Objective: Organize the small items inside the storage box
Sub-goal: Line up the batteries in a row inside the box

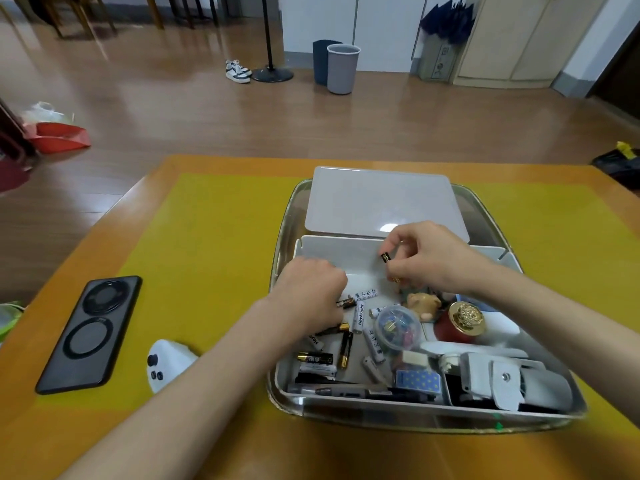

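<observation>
1. Nearest edge of the storage box [429, 415]: clear outer shell with a white inner tray, sitting on a yellow mat [214, 244] on an orange-brown table [41, 420]. Along the front wall lie one dark pen [346, 390], one blue dotted card box [418, 380] and one white folded gadget [502, 379].
2. Loose batteries [346, 348] on the tray floor: at least five black-and-gold and about six white ones visible; exact count uncertain, since the hand covers some.
3. One clear round tub of coloured clips [398, 327], one red jar with gold lid [460, 322], one small tan figurine [423, 304].
4. Left hand [311, 292]: knuckles up, fingers curled down among the batteries at the tray's left side; cannot tell whether it holds one.
5. Right hand [426, 254]: raised above the tray's middle, thumb and fingertips pinching one black-and-gold battery [388, 266] held nearly upright.
6. One white divider wall [339, 249] crosses the tray behind the hands; one white lid [381, 202] rests tilted on the far rim.
7. On the mat, left of the box: one black phone [91, 334] face down, one white controller [166, 363].
8. Room beyond: wood-look floor [194, 109], two bins [336, 65], one pair of sneakers [237, 71], one stand base [272, 74], a folded blue umbrella [446, 19], cream cabinets [526, 39], a red dustpan [60, 136].
</observation>
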`<state>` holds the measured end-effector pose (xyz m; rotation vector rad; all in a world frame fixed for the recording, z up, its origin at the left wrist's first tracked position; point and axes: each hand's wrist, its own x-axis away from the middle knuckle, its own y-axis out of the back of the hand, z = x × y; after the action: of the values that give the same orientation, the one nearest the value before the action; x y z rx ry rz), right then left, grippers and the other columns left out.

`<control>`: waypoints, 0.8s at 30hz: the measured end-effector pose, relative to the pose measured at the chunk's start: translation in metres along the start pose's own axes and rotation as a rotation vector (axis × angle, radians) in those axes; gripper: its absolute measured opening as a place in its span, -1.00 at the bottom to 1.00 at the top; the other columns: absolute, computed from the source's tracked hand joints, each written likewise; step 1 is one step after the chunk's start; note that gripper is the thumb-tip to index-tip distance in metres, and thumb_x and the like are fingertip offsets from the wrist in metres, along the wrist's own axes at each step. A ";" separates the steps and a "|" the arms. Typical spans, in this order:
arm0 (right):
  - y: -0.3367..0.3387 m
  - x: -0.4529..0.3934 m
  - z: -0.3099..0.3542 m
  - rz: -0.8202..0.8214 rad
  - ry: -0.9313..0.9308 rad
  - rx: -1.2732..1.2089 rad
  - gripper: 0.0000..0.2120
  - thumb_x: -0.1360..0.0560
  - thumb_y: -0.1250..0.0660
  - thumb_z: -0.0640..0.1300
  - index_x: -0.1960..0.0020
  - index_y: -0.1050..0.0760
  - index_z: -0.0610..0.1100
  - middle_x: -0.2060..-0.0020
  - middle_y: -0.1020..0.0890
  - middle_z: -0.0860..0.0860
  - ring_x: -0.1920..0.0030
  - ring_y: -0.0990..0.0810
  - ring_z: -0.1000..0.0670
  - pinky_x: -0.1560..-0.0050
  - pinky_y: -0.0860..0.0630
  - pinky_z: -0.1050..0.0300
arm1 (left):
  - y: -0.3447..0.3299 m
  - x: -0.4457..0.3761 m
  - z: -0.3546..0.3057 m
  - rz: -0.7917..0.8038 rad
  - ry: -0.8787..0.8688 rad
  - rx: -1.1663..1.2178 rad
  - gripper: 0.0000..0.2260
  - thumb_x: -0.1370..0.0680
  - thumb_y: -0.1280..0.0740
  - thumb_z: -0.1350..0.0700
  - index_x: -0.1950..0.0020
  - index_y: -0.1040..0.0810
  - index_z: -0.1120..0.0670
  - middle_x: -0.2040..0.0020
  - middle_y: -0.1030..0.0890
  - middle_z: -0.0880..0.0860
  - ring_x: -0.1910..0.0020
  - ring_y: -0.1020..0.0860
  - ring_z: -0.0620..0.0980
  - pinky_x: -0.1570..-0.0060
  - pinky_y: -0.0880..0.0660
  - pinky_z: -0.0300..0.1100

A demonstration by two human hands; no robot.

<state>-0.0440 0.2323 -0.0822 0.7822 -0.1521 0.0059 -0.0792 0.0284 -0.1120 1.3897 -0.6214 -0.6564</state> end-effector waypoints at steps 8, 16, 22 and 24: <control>-0.038 -0.020 0.024 0.048 0.214 0.482 -0.86 -0.49 -0.42 -0.04 -0.05 -0.63 0.05 0.20 -0.66 0.12 0.13 -0.60 0.02 0.16 -0.53 0.10 | 0.057 0.041 0.064 -0.252 0.452 0.526 -0.82 -0.37 -0.48 -0.08 0.36 -0.58 -0.05 0.41 -0.59 -0.16 0.36 -0.55 -0.18 0.39 -0.43 -0.20; -0.088 -0.039 0.036 0.063 0.273 0.798 -0.86 -0.49 -0.35 0.00 0.09 -0.53 -0.07 0.13 -0.61 -0.09 0.08 -0.60 -0.20 0.18 -0.43 0.02 | 0.048 0.042 0.071 -0.163 0.552 0.472 -0.81 -0.41 -0.45 -0.08 0.33 -0.57 -0.03 0.32 -0.63 -0.09 0.26 -0.60 0.00 0.35 -0.46 -0.17; -0.080 -0.024 0.024 0.135 0.232 0.874 -0.85 -0.42 -0.40 -0.04 0.23 -0.47 -0.07 0.26 -0.51 -0.03 0.28 -0.47 -0.13 0.36 -0.24 0.13 | 0.047 0.036 0.066 -0.157 0.522 0.427 -0.83 -0.44 -0.42 -0.05 0.32 -0.56 -0.04 0.33 -0.60 -0.12 0.30 -0.56 -0.08 0.48 -0.28 -0.25; -0.076 -0.020 0.022 0.148 0.192 0.886 -0.76 -0.39 -0.42 -0.06 0.30 -0.38 -0.09 0.31 -0.46 -0.01 0.36 -0.40 -0.08 0.44 -0.15 0.16 | 0.046 0.034 0.064 -0.155 0.513 0.429 -0.84 -0.45 -0.42 -0.04 0.30 -0.56 -0.04 0.34 -0.59 -0.13 0.31 -0.55 -0.10 0.48 -0.27 -0.26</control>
<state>-0.0619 0.1636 -0.1232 1.6452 -0.0153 0.3054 -0.1005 -0.0365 -0.0601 1.9347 -0.2475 -0.2669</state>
